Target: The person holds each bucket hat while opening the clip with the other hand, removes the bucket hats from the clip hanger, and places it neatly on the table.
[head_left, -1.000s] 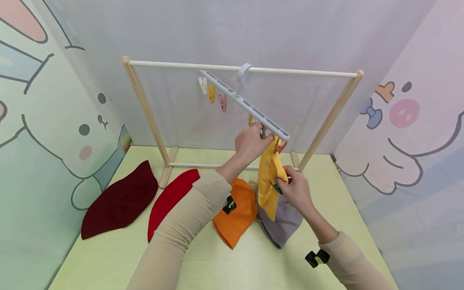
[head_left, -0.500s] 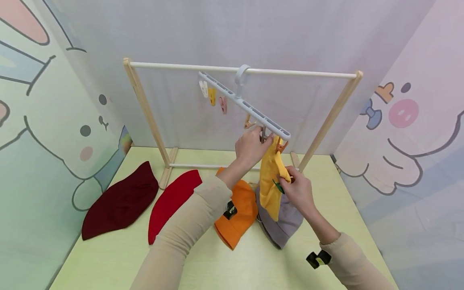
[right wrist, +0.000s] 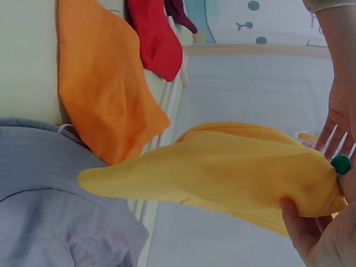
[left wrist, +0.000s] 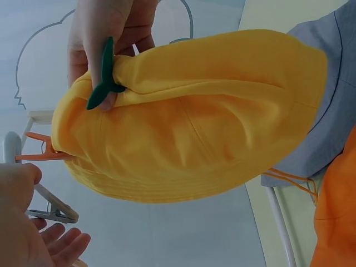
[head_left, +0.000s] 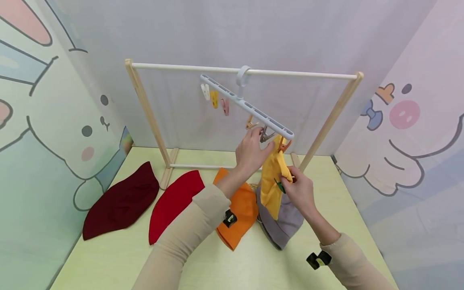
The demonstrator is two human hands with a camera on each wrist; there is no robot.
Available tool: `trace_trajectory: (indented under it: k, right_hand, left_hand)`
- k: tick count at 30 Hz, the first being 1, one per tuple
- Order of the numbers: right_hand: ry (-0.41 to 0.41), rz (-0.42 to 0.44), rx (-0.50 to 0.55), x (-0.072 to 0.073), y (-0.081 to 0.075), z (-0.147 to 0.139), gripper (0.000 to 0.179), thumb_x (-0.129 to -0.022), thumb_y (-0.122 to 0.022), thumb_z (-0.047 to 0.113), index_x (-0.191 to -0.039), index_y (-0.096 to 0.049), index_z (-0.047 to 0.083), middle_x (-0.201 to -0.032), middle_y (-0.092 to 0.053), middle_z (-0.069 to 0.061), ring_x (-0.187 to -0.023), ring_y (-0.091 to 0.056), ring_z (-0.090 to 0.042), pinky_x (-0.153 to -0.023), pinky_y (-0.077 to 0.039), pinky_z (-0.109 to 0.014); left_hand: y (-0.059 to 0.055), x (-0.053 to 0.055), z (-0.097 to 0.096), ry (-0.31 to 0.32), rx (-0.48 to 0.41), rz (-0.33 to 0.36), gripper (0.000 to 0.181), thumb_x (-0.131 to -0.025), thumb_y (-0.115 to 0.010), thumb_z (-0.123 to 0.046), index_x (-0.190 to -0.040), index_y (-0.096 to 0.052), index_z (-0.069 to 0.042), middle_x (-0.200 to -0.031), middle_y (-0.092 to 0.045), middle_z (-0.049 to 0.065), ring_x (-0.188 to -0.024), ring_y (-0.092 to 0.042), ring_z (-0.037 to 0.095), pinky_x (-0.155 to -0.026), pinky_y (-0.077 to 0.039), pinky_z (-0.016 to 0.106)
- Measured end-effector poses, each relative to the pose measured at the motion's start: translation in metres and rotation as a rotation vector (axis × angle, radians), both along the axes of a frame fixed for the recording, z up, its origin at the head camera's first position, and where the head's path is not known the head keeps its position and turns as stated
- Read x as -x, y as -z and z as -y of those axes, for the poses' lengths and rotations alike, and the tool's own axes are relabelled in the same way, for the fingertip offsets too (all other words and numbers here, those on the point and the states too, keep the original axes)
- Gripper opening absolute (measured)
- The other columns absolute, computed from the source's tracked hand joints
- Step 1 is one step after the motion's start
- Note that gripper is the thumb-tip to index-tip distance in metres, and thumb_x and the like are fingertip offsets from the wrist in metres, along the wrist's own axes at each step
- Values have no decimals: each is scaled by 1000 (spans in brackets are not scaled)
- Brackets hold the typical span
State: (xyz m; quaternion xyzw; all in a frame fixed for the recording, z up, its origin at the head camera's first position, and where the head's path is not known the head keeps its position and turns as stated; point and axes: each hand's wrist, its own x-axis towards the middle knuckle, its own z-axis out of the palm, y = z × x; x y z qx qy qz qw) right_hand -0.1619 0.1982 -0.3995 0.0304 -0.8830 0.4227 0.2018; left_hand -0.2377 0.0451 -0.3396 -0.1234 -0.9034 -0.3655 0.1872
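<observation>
Nearest me, the right hand [head_left: 301, 189] pinches the yellow hat [head_left: 272, 183] by its crown near the little green stem [head_left: 279, 185], the hat hanging over the grey hat [head_left: 284, 225] toward the tabletop's far right edge. Just above, the left hand [head_left: 252, 152], fingers loosely spread, touches the grey clip [head_left: 266, 135] beside the orange clip [head_left: 284, 146] biting the brim. I'd support the hat's weight until the clip bites fully, since the tilted white hanger [head_left: 246, 106] on the far rail [head_left: 243, 71] could swing.
</observation>
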Motion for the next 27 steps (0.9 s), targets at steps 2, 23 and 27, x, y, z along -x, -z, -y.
trace_trajectory:
  k: [2, 23, 27]
  right_hand:
    - [0, 3, -1, 0, 0, 0, 15, -82, -67, 8, -96, -63, 5, -84, -65, -12, -66, -62, -22, -53, -47, -16]
    - [10, -28, -4, 1, 6, 3, 15, -80, -69, 9, -94, -65, 7, -83, -64, -9, -65, -62, -21, -54, -47, -16]
    - [6, -24, -18, 0, 6, 5, 15, -80, -69, 11, -94, -65, 7, -83, -65, -9, -65, -63, -20, -53, -47, -17]
  left_hand:
    - [-1, -3, 0, -1, -15, -4, 52, -84, -60, -44, -127, -49, -17, -123, -53, -2, -90, -59, 16, -67, -49, 33]
    - [-3, -25, -10, 92, 5, -45, 54, -81, -64, -44, -126, -52, -18, -117, -54, -1, -85, -56, 13, -60, -44, 20]
    - [-4, -26, -12, 102, 24, -40, 53, -80, -64, -44, -125, -53, -19, -116, -55, -2, -85, -57, 12, -60, -45, 21]
